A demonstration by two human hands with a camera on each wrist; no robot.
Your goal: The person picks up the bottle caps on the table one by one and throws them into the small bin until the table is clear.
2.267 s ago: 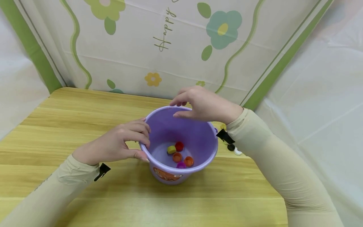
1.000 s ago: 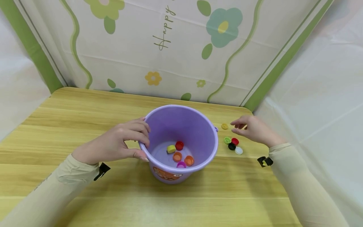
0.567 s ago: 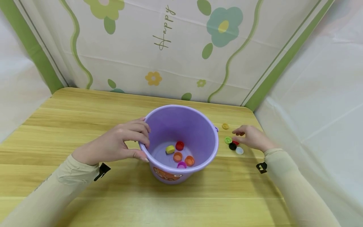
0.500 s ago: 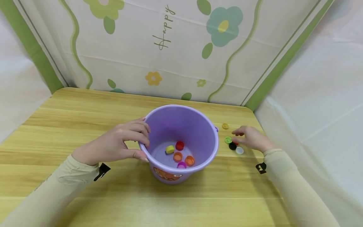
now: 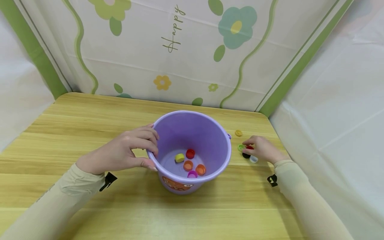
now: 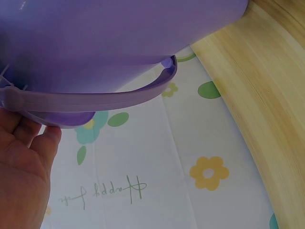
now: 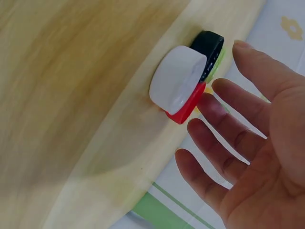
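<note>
My left hand (image 5: 127, 150) grips the left rim of a purple bucket (image 5: 222, 143), thumb outside and fingers over the edge. Inside lie a yellow bottle cap (image 5: 179, 158), a red one, two orange ones and a magenta one. My right hand (image 5: 261, 149) hovers over a small cluster on the table to the right. The right wrist view shows that hand (image 7: 257, 129) with fingers spread and nothing between them, near a white cap (image 7: 174, 81), a red cap (image 7: 186, 109) and a black cap (image 7: 209, 43). A green cap (image 5: 241, 147) sits just left of its fingertips.
A yellow-orange cap (image 5: 238, 133) lies apart, behind the cluster. The bucket's handle (image 6: 105, 101) hangs along its side in the left wrist view. A printed floral cloth (image 5: 126, 66) rises behind the wooden table (image 5: 120, 210), with white sheeting at both sides.
My right hand has moved from above the bucket to the caps on the right, then slightly toward me and left over the cluster. The left hand stays on the rim.
</note>
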